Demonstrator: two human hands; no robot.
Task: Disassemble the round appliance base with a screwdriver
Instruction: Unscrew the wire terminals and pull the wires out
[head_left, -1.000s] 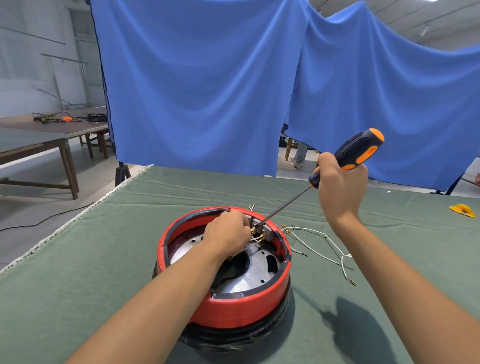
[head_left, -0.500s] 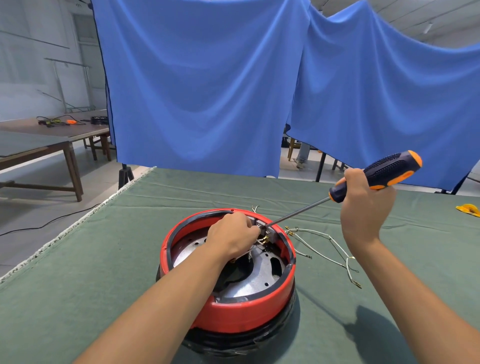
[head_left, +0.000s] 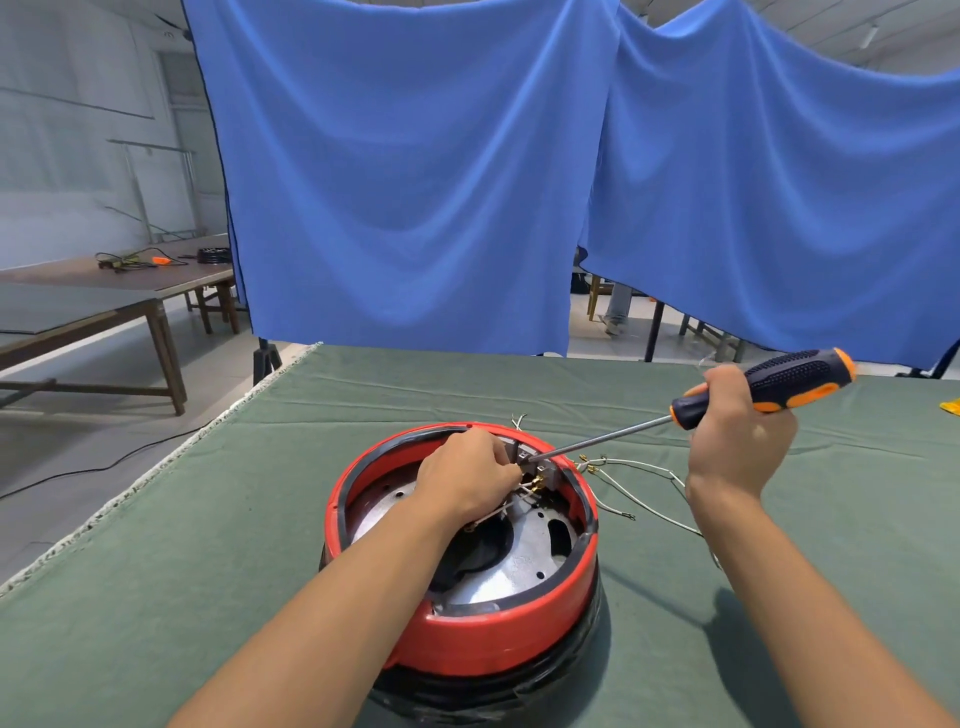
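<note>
My left hand (head_left: 467, 480) pinches thin, fragile wires (head_left: 511, 501) inside the rigid base (head_left: 483, 636). My right hand (head_left: 740, 431) grips the screwdriver (head_left: 763, 387) handle.

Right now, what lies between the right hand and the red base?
In the head view, loose white wires on green cloth, crossed above by the screwdriver from right hand to red base.

Glossy red plastic base (head_left: 483, 644) around dull metal plate (head_left: 524, 566), on matt green cloth (head_left: 156, 597)

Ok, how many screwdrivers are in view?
1: the screwdriver in the right hand, tip at the red base's far rim. Items on the far table are unclear.
</note>
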